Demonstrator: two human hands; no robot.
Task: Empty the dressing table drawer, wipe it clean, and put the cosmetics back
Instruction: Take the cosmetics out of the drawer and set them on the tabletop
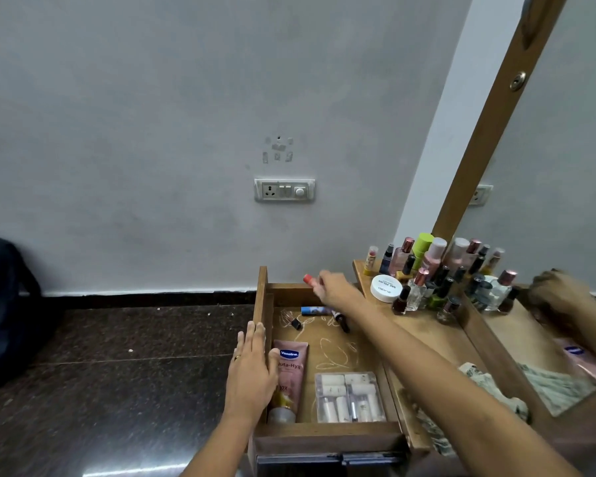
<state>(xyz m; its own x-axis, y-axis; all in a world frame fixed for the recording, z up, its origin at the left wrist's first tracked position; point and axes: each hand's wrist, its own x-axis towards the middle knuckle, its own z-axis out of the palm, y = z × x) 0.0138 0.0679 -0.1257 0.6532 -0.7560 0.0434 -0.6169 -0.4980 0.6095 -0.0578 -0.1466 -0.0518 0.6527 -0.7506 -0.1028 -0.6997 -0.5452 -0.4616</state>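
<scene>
Right hand [334, 287] pinching a red-capped stick [308, 279] above the far edge of the drawer [327, 433]; left hand [252, 370] flat, fingers straight, against its left wall.
Light, stiff, smooth, likely slippery: best pinched mid-barrel. Pink tube [289, 370] and clear box [350, 397] lying inside, near.

Pale grey painted wall [152, 115], scuffed, with a white switch-and-socket plate [284, 190] and bits of tape residue [277, 149] just above it; dark skirting [135, 298] runs along the base. Floor [100, 390] is dark speckled polished stone, glossy, with a light streak [135, 471] reflected near the bottom edge. Dark bag [4, 304] sits on the floor against the wall at far left; wood-framed mirror [565, 166] at right reflects the wall.
</scene>
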